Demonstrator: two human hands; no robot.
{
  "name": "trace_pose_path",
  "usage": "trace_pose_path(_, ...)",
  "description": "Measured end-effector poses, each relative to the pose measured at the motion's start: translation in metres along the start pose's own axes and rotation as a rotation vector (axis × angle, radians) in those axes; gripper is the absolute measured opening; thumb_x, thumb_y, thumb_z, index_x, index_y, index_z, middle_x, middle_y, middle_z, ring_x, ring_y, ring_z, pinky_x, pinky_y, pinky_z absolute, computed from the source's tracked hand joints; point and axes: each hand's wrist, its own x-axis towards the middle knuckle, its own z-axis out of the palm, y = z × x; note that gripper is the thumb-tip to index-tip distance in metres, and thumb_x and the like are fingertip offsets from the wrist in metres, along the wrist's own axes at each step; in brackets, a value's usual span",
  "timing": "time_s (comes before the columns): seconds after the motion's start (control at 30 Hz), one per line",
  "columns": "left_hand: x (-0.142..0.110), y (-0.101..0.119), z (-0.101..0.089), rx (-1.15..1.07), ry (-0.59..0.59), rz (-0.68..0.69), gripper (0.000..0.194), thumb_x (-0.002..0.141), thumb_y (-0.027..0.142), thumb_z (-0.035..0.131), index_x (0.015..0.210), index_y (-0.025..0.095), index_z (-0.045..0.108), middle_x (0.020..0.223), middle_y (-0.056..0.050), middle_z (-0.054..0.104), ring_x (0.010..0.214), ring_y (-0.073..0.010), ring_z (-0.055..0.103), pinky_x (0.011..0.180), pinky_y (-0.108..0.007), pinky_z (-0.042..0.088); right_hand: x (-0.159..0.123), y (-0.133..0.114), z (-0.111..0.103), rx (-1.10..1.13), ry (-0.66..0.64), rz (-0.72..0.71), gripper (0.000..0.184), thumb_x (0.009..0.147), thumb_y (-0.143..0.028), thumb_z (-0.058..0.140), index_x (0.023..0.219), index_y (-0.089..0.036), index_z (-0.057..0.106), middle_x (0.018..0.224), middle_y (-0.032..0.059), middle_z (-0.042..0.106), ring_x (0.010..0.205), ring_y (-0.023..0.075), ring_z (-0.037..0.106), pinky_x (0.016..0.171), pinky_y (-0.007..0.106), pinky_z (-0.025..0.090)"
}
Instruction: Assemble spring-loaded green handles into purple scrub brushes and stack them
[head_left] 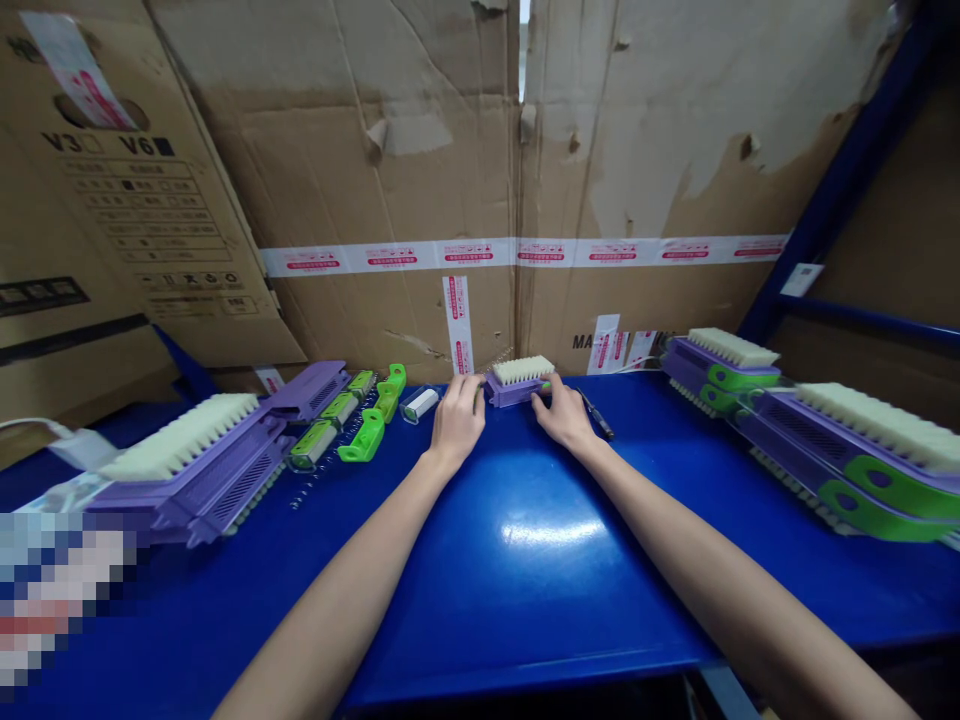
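Note:
A purple plastic block with a cream, bristle-like top [517, 388] lies on the far middle of the blue table. My left hand [456, 418] is at its left end, with fingers curled down against it. At the opposite end my right hand [564, 410] pinches the block between thumb and fingers, where a bit of green shows. The fingertips of both hands are partly hidden. Just right of my right hand lies a dark, slim pen-like tool [600, 418]. A small white-and-grey piece [420, 404] sits left of my left hand.
Purple blocks with cream tops [187, 440] stand at left, beside green-labelled bars [330, 425], small springs and bright green brackets [364, 438]. More purple blocks with green ends [817, 430] line the right. Cardboard walls [390, 180] close off the back; a blue frame post [832, 170] rises right.

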Motion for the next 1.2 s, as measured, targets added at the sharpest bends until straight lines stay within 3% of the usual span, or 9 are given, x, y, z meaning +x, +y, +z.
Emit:
trace_pose_path(0.07, -0.001, 0.005, 0.002, -0.162, 0.012, 0.006, 0.017, 0.086, 0.015, 0.046, 0.097, 0.019, 0.058, 0.099, -0.007, 0.062, 0.096, -0.0175, 0.059, 0.088, -0.029, 0.045, -0.002, -0.007, 0.001, 0.228, 0.025, 0.024, 0.023, 0.085, -0.030, 0.051, 0.104, -0.018, 0.058, 0.094, 0.0070, 0.071, 0.091, 0.0208, 0.065, 0.084, 0.032, 0.045)
trace_pose_path(0.17, -0.002, 0.015, 0.005, -0.435, -0.052, -0.066, 0.011, 0.080, 0.018, 0.055, 0.091, 0.019, 0.059, 0.091, -0.004, 0.065, 0.083, -0.0146, 0.062, 0.079, -0.026, 0.048, -0.006, -0.020, 0.002, 0.687, -0.081, 0.140, 0.032, 0.082, -0.046, 0.053, 0.098, -0.018, 0.059, 0.075, 0.0035, 0.069, 0.071, 0.0168, 0.065, 0.063, 0.026, 0.048)
trace_pose_path(0.3, -0.002, 0.024, 0.010, -0.790, -0.185, -0.230, 0.016, 0.073, 0.022, 0.062, 0.087, 0.016, 0.058, 0.083, -0.003, 0.065, 0.069, -0.0124, 0.062, 0.065, -0.023, 0.048, -0.008, -0.028, 0.004, 1.063, -0.241, 0.315, 0.032, 0.075, -0.048, 0.062, 0.084, -0.017, 0.060, 0.066, 0.0004, 0.064, 0.044, 0.0087, 0.053, 0.038, 0.019, 0.032)
trace_pose_path(0.4, 0.001, 0.021, 0.012, -0.927, -0.094, -0.356, 0.019, 0.071, 0.024, 0.064, 0.084, 0.015, 0.054, 0.081, -0.003, 0.064, 0.055, -0.0097, 0.059, 0.056, -0.023, 0.048, -0.008, -0.026, 0.002, 1.203, -0.260, 0.420, 0.029, 0.074, -0.043, 0.067, 0.079, -0.016, 0.058, 0.065, 0.0009, 0.063, 0.043, 0.0083, 0.054, 0.037, 0.019, 0.035)
trace_pose_path(0.5, 0.003, 0.015, 0.011, -0.909, -0.016, -0.477, 0.014, 0.073, 0.024, 0.059, 0.082, 0.015, 0.054, 0.066, 0.000, 0.060, 0.047, -0.0095, 0.056, 0.050, -0.022, 0.047, -0.008, -0.024, -0.002, 1.285, -0.198, 0.496, 0.026, 0.075, -0.039, 0.068, 0.077, -0.016, 0.056, 0.065, 0.0020, 0.064, 0.048, 0.0104, 0.059, 0.043, 0.020, 0.045)
trace_pose_path(0.77, -0.003, 0.019, 0.014, -0.964, -0.302, -0.604, 0.022, 0.069, 0.024, 0.066, 0.085, 0.009, 0.066, 0.044, 0.006, 0.044, 0.037, -0.0057, 0.039, 0.039, -0.019, 0.030, -0.010, -0.022, -0.003, 1.337, -0.164, 0.491, 0.027, 0.073, -0.039, 0.073, 0.076, -0.016, 0.057, 0.068, 0.0042, 0.066, 0.058, 0.0130, 0.064, 0.055, 0.024, 0.054)
trace_pose_path(0.9, -0.005, 0.020, 0.015, -0.993, -0.342, -0.577, 0.040, 0.063, 0.041, 0.073, 0.086, 0.009, 0.068, 0.046, 0.006, 0.043, 0.038, -0.0049, 0.037, 0.039, -0.020, 0.027, -0.011, -0.021, -0.004, 1.320, -0.204, 0.446, 0.028, 0.071, -0.039, 0.073, 0.082, -0.017, 0.060, 0.079, 0.0056, 0.069, 0.068, 0.0152, 0.066, 0.059, 0.026, 0.054)
trace_pose_path(1.03, -0.005, 0.015, 0.015, -0.976, -0.416, -0.524, 0.047, 0.061, 0.048, 0.075, 0.086, 0.009, 0.068, 0.046, 0.005, 0.044, 0.039, -0.0054, 0.038, 0.039, -0.020, 0.028, -0.011, -0.017, -0.006, 1.296, -0.346, 0.325, 0.033, 0.065, -0.031, 0.077, 0.094, -0.020, 0.066, 0.097, 0.0047, 0.071, 0.084, 0.0167, 0.067, 0.072, 0.028, 0.054)
trace_pose_path(1.2, -0.004, 0.014, 0.017, -1.032, -0.402, -0.527, 0.042, 0.063, 0.048, 0.073, 0.082, 0.011, 0.066, 0.048, 0.005, 0.046, 0.041, -0.0057, 0.040, 0.041, -0.020, 0.031, -0.010, -0.015, -0.005, 1.320, -0.349, 0.360, 0.027, 0.060, -0.025, 0.079, 0.083, -0.018, 0.069, 0.082, 0.0034, 0.072, 0.079, 0.0162, 0.067, 0.077, 0.031, 0.052)
